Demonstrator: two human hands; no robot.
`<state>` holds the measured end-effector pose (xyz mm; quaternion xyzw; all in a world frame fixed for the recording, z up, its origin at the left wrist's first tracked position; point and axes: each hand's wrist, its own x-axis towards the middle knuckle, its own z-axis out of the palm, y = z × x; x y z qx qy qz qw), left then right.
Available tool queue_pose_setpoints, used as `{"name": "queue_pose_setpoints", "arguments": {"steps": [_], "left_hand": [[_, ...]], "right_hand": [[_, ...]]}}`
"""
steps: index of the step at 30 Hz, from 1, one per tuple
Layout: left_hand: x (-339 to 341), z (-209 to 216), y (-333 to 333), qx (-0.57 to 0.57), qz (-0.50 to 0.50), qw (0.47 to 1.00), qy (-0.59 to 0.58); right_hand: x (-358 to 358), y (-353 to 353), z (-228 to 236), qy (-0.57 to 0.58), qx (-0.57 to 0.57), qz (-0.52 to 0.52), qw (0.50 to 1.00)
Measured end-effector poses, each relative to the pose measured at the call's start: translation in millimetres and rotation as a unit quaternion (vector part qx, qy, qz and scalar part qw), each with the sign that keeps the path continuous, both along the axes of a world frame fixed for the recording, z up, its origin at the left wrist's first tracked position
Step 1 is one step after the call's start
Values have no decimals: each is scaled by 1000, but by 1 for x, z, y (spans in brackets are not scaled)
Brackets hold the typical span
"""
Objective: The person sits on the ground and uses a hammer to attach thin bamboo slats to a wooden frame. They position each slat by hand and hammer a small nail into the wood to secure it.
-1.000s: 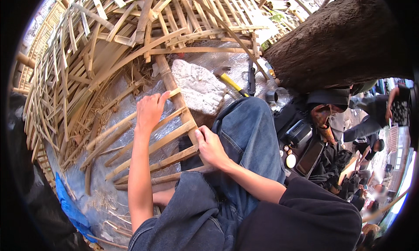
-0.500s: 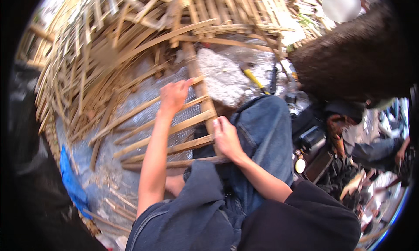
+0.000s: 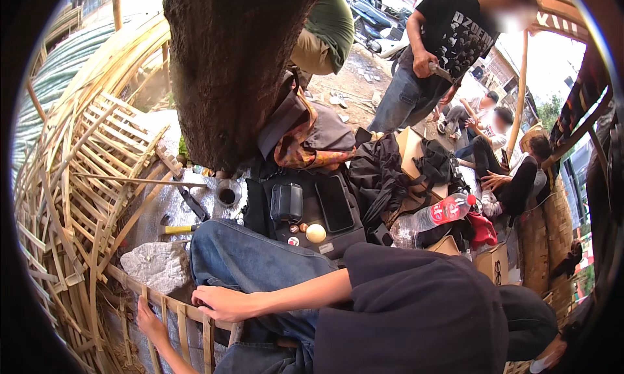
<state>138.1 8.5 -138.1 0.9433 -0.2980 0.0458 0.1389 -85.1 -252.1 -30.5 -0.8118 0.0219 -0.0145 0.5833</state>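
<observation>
A ladder-like bamboo slat frame (image 3: 188, 315) lies across my lap over my blue jeans (image 3: 260, 263). My right hand (image 3: 221, 302) grips the frame's upper rail, with its forearm coming in from the dark sleeve on the right. Lower left, my left hand (image 3: 151, 320) holds the same frame between two slats, and its forearm runs off the bottom edge. A grey stone (image 3: 156, 265) lies just above the frame, close to both hands.
A big woven bamboo structure (image 3: 78, 179) fills the left. A thick tree trunk (image 3: 234, 68) rises ahead. A yellow-handled tool (image 3: 179, 229), a small cup (image 3: 227, 195), a black bag (image 3: 325, 205) and a red-labelled bottle (image 3: 442, 213) lie nearby. A standing person (image 3: 442, 49) and seated people (image 3: 500, 172) are at right.
The view has swung right, away from the woven structure and onto the trunk, bags and people. Both hands now sit low in the picture, still on the slat frame.
</observation>
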Motion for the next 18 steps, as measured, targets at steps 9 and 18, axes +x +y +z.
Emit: {"name": "queue_pose_setpoints", "arguments": {"steps": [9, 18], "left_hand": [[-6, 10, 0, 94, -49, 991, -81], [-17, 34, -18, 22, -14, 999, 21]], "right_hand": [[-11, 10, -36, -172, -57, 14, 983], [-11, 8, -38, -177, -76, 24, 981]]}}
